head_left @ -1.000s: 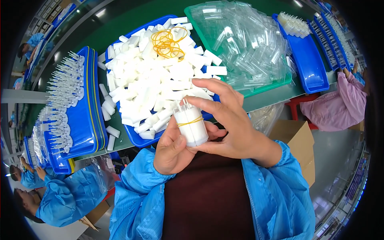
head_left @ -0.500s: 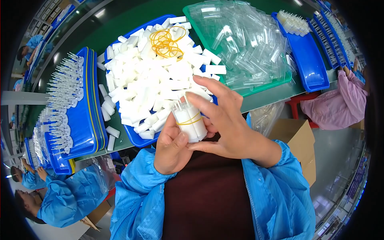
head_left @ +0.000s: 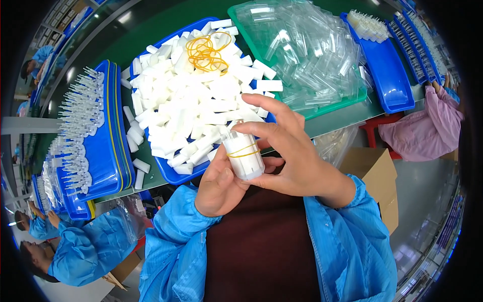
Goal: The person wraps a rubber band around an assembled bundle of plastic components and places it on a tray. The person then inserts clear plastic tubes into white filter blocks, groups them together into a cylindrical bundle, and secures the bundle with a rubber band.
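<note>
A white cylindrical bundle of foam-like pieces [head_left: 244, 157], with a yellow rubber band round its middle, is held upright, slightly tilted, in front of my chest. My right hand [head_left: 289, 156] grips it from the right, index finger at its top and thumb at its base. Cupped against its left side is my left hand [head_left: 215, 187], thumb beside the bundle and other fingers partly hidden behind it. Thin pale pins poke out of the bundle's top. Just beyond, loose white foam pieces [head_left: 176, 100] heap over a blue tray [head_left: 177, 178], with yellow rubber bands [head_left: 207, 54] on top.
A green tray [head_left: 347, 102] of clear plastic sleeves [head_left: 307, 55] stands back right, beside a blue tray [head_left: 387, 75]. Stacked blue trays [head_left: 111, 146] with white pin-like parts [head_left: 83, 100] are at left. Co-workers [head_left: 95, 246] sit at both sides. A cardboard box [head_left: 370, 176] is at right.
The bundle has shifted slightly right and turned, showing more of its lower end. My left thumb has come away from its front, while my right hand keeps its grip.
</note>
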Available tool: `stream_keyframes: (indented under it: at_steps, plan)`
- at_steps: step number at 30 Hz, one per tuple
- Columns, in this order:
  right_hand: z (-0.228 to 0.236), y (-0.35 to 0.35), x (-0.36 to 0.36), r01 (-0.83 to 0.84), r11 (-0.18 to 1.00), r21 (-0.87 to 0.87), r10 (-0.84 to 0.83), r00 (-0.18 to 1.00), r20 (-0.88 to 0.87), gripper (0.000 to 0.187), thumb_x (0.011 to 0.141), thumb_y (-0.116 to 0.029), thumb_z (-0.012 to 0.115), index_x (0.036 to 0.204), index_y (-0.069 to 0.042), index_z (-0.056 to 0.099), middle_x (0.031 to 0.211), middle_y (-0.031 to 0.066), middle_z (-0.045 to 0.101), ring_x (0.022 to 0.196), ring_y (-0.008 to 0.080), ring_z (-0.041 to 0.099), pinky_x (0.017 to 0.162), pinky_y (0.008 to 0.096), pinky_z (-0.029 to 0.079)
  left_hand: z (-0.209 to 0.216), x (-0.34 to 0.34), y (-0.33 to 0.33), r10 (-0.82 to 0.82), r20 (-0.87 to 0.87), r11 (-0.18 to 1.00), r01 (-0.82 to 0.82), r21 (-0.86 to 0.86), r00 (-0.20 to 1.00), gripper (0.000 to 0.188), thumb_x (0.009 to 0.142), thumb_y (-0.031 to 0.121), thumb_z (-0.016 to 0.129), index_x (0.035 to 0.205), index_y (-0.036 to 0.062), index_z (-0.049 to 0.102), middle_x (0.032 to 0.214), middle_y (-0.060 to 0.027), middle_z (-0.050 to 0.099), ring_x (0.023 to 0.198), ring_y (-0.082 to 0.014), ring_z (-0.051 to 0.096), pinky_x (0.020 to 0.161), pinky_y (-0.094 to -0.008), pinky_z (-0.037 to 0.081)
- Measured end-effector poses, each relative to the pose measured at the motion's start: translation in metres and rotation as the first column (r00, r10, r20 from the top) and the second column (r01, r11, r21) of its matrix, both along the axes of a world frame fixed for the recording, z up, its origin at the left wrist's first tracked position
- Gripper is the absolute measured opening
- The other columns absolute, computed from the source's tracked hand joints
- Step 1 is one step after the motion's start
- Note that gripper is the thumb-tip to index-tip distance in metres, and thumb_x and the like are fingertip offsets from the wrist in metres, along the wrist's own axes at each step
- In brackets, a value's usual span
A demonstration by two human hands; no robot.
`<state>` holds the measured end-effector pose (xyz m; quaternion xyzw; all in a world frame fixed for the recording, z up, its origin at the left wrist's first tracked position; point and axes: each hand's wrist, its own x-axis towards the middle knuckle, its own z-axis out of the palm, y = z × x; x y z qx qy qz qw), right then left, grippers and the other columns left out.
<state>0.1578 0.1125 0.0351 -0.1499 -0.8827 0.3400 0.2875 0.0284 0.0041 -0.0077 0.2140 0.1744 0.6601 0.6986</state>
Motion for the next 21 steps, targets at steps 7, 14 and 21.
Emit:
stream_keyframes:
  at_steps: [7, 14, 21]
  plan:
    - [-0.0045, -0.0058, -0.0007, 0.044, 0.992, 0.120, -0.050, 0.998, 0.047, 0.063, 0.060, -0.020, 0.080, 0.118, -0.012, 0.055, 0.137, 0.0170, 0.037, 0.124, 0.0327, 0.038, 0.098, 0.0417, 0.027, 0.0006, 0.0014, -0.0040, 0.103, -0.262, 0.980, -0.143, -0.138, 0.959, 0.075, 0.088, 0.030, 0.060, 0.142, 0.0080, 0.014, 0.127, -0.0162, 0.044, 0.111, -0.0281, 0.051, 0.097, -0.0432, 0.041]
    - [-0.0015, -0.0056, 0.0006, 0.052, 0.997, 0.062, -0.053, 0.998, 0.020, 0.068, 0.059, -0.022, 0.081, 0.120, -0.010, 0.054, 0.140, 0.0177, 0.034, 0.126, 0.0328, 0.036, 0.098, 0.0407, 0.024, -0.0082, -0.0055, -0.0047, -0.025, 0.001, 0.999, 0.025, -0.034, 1.000, 0.072, 0.088, 0.030, 0.059, 0.141, 0.0076, 0.015, 0.124, -0.0201, 0.047, 0.115, -0.0352, 0.049, 0.097, -0.0468, 0.041]
    - [0.0002, -0.0037, 0.0039, 0.024, 1.000, 0.013, -0.024, 1.000, 0.017, 0.065, 0.060, -0.024, 0.080, 0.119, -0.010, 0.055, 0.139, 0.0177, 0.036, 0.126, 0.0331, 0.037, 0.098, 0.0390, 0.025, -0.0018, 0.0000, -0.0007, -0.016, 0.037, 0.998, 0.018, -0.053, 0.999, 0.076, 0.088, 0.035, 0.058, 0.143, 0.0096, 0.012, 0.131, -0.0222, 0.041, 0.116, -0.0388, 0.048, 0.099, -0.0497, 0.039]
